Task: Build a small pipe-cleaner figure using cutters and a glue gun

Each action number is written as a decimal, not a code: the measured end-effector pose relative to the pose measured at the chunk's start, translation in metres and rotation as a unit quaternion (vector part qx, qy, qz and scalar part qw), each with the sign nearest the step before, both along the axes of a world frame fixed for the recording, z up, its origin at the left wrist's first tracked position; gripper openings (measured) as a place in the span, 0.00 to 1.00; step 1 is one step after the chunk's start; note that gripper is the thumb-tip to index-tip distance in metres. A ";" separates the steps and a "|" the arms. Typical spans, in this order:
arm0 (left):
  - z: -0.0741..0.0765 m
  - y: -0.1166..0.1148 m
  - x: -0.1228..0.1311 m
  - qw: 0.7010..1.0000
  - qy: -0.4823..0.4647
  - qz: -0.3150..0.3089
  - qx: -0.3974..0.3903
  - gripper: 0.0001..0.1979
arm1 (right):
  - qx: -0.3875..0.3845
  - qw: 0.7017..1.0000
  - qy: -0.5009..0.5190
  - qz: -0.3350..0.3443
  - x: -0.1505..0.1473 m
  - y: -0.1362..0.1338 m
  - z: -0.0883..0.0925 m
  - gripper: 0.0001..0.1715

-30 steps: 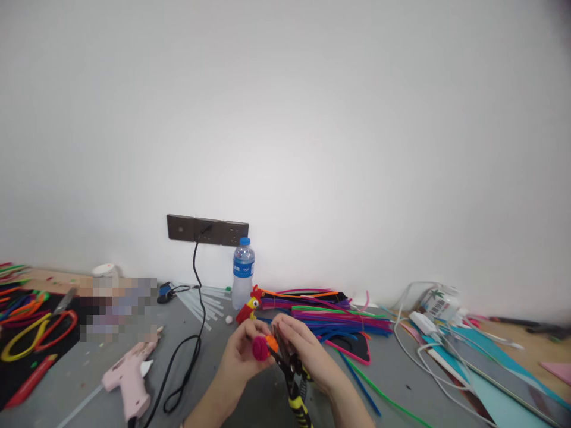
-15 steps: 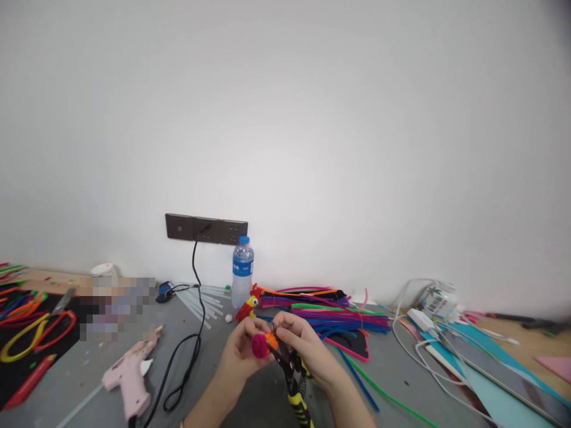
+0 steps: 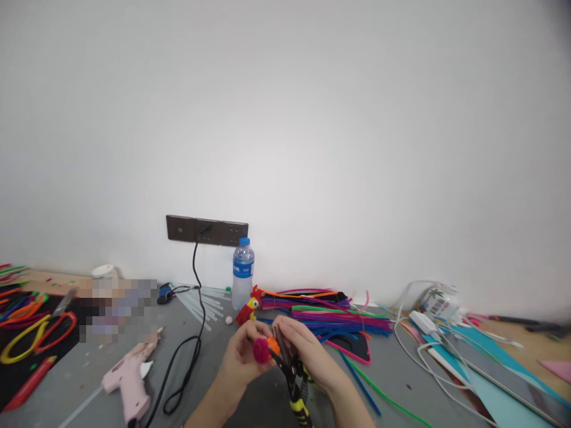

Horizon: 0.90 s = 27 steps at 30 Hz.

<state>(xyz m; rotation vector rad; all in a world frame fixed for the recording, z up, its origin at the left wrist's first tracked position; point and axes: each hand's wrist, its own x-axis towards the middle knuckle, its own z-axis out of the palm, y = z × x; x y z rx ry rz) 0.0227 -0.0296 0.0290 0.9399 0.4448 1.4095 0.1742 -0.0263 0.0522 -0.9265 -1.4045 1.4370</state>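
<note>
My left hand [image 3: 238,359] is closed on a small piece of coiled pipe cleaner [image 3: 262,351], magenta at the near end with orange beside it. My right hand [image 3: 310,351] is closed around pliers [image 3: 292,374] with black and yellow handles. The jaws are spread, one pointing up along the right fingertips and the other reaching to the orange part. Whether they touch the orange cannot be made out. Just behind my left fingers stands a red and yellow rooster figure [image 3: 248,308] with a round eye.
Behind my hands lie bundled pipe cleaners [image 3: 339,318] and a water bottle [image 3: 243,279]. To the left are a pink glue gun [image 3: 129,377], its black cord [image 3: 196,345] and scissors [image 3: 56,324]. White cables [image 3: 417,356] and a phone [image 3: 508,383] are at right.
The right fingers have shifted up along the pliers, and one jaw now shows pointing upward beside the orange part. The left hand still holds the pipe cleaner piece in nearly the same place.
</note>
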 end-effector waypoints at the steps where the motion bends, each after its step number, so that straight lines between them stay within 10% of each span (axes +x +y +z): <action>1: -0.001 0.000 0.000 1.000 0.002 -0.001 0.000 0.16 | -0.002 1.000 0.000 -0.003 -0.001 0.000 0.000 0.25; 27: 0.003 0.000 -0.002 1.000 0.007 -0.009 0.000 0.16 | -0.008 1.000 0.011 -0.019 -0.002 -0.001 0.005 0.25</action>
